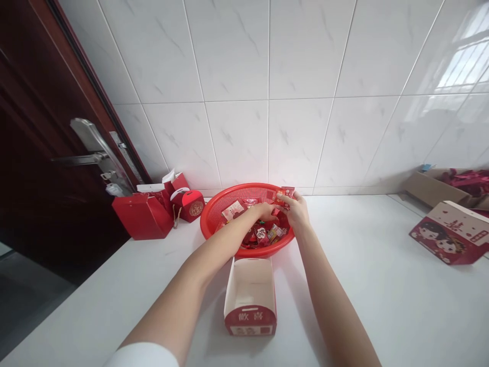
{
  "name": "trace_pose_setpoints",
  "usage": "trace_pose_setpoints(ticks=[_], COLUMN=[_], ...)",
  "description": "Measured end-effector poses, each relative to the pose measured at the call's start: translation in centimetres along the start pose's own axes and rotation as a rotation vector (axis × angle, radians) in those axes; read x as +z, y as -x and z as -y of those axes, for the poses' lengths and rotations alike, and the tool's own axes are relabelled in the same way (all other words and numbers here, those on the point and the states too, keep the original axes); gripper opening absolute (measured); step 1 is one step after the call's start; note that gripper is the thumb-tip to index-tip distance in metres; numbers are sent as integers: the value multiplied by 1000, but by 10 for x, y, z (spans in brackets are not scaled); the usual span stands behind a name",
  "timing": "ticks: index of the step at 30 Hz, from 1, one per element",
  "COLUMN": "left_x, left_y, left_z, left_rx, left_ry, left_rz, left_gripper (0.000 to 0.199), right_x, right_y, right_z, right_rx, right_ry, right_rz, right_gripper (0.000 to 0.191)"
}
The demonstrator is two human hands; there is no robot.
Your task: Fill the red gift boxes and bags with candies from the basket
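Note:
A red plastic basket (pixel 214 196) with perforated sides holds several wrapped sweets (pixel 262 234), mostly in red wrappers. My left hand (pixel 266 211) reaches down into it, its fingers curled among the sweets; what they grip is hidden. Over the basket's right side is my right hand (pixel 296 209), closed on red sweet packets (pixel 287 192) that stick out above its fingers. The two hands are close together. Directly in front of the basket stands an open-topped red and cream gift box (pixel 250 321), with nothing visible inside.
Red gift boxes (pixel 143 216) stand at the left by the dark door (pixel 57 102) with a metal handle. On the right lie a patterned gift box (pixel 445 237) and a cardboard carton (pixel 435 187) with red items. A tiled wall (pixel 237 137) backs the white table (pixel 367 285).

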State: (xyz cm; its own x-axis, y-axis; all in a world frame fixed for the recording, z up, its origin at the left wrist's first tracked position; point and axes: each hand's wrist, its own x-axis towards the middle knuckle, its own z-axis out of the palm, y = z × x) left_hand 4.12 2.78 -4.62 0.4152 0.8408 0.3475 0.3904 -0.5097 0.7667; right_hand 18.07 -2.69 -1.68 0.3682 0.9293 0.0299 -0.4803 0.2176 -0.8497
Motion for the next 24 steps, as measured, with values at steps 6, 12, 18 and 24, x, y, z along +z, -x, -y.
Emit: trace_pose_setpoints(ticks=[6,12,18,24], left_x=[-14,-40,-57,-54], left_y=[-8,-49,-29,-13], left_z=[4,-14,-12,3], left_rx=[-75,-110,-98,-59], left_ry=[87,168,377,-110], left_rz=[104,191,160,147], left_gripper=[30,33,60,45], right_x=[-1,-2,1,2], right_y=[-1,-4,-3,1], right_z=[-1,-1,1,2], right_rx=[6,-5,43,81], right_ry=[-1,-41,-60,-27], right_rz=[7,-17,41,86], right_gripper=[30,24,22,23])
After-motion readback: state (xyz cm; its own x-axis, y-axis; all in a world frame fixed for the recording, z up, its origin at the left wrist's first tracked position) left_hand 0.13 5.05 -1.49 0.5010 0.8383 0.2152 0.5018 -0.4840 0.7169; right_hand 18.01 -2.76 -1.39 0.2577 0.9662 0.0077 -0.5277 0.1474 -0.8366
